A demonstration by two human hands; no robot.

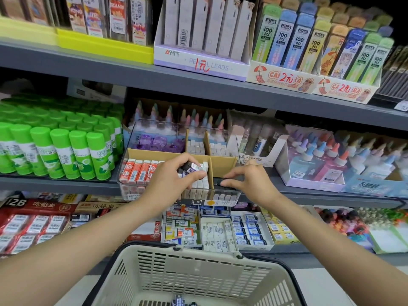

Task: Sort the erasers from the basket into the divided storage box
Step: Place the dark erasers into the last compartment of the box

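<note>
Black erasers (229, 181) under right hand (249, 184)

Green glue sticks (59, 149) beside pastel glue bottles (318, 160).

Grey shelf (66, 184) under divided storage box (132, 188), glue sticks (59, 151).

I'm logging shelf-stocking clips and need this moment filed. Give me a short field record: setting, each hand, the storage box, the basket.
setting: stationery shop shelves, green glue sticks left of the box
left hand: grips several small erasers over the box's middle front compartment
right hand: fingers on black erasers in the right front compartment
storage box: clear, cardboard dividers, orange-sleeved erasers front left
basket: beige, below the hands, a few items at its bottom
</note>
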